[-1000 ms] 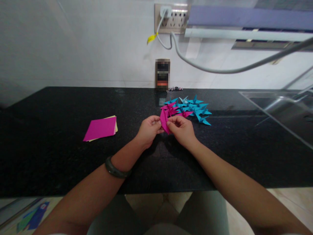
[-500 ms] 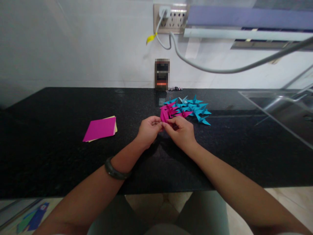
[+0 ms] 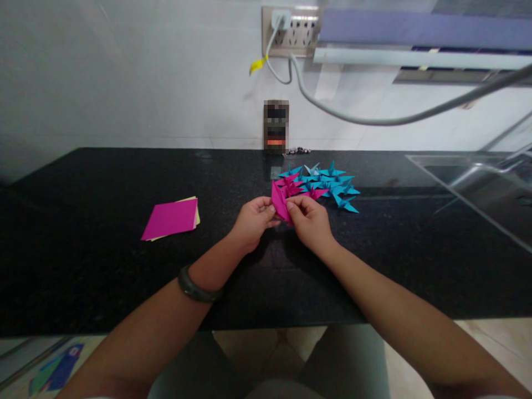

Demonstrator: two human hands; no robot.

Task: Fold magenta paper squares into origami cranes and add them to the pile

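Both hands meet over the black countertop [image 3: 103, 266] and pinch one folded magenta paper piece [image 3: 279, 203]. My left hand [image 3: 252, 223] grips its left edge, fingers curled. My right hand [image 3: 310, 221] pinches its right side with thumb and forefinger. Just behind the hands lies a pile of folded paper cranes, a few magenta cranes [image 3: 297, 188] in front and several blue cranes [image 3: 332, 184] to the right. A dark band sits on my left wrist.
A stack of square paper sheets [image 3: 171, 218], magenta on top, lies to the left. A blurred small device [image 3: 276, 126] leans on the wall under a socket strip [image 3: 291, 32] with a grey cable. A steel sink [image 3: 477, 183] is at right.
The magenta piece was lowered behind my fingers half a second ago and now stands higher again, turned slightly. Both hands stayed in about the same place.
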